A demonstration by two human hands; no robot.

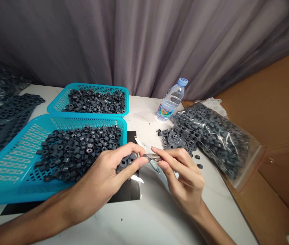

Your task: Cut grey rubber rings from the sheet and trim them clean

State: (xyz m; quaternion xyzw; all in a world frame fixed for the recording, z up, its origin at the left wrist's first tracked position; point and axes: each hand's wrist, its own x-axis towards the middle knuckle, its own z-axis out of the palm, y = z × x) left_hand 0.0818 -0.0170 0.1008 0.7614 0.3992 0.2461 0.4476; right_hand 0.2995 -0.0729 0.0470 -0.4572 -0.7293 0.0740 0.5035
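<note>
My left hand [108, 172] is closed around a few dark grey rubber rings [124, 162], holding them just right of the near blue basket [9, 163]. My right hand [182, 173] pinches a small metal blade-like tool [152, 157], its tip meeting the rings at my left fingertips. Both hands hover over a black mat [130, 190] on the white table [154, 217]. The near basket holds a heap of the same grey rings [78, 149].
A second blue basket [57, 103] of rings stands behind the first. A clear bag [218, 139] full of rings lies at right, a water bottle [171, 100] behind it. Sheets of uncut rings [1, 119] lie at left. Cardboard [274, 112] borders the right side.
</note>
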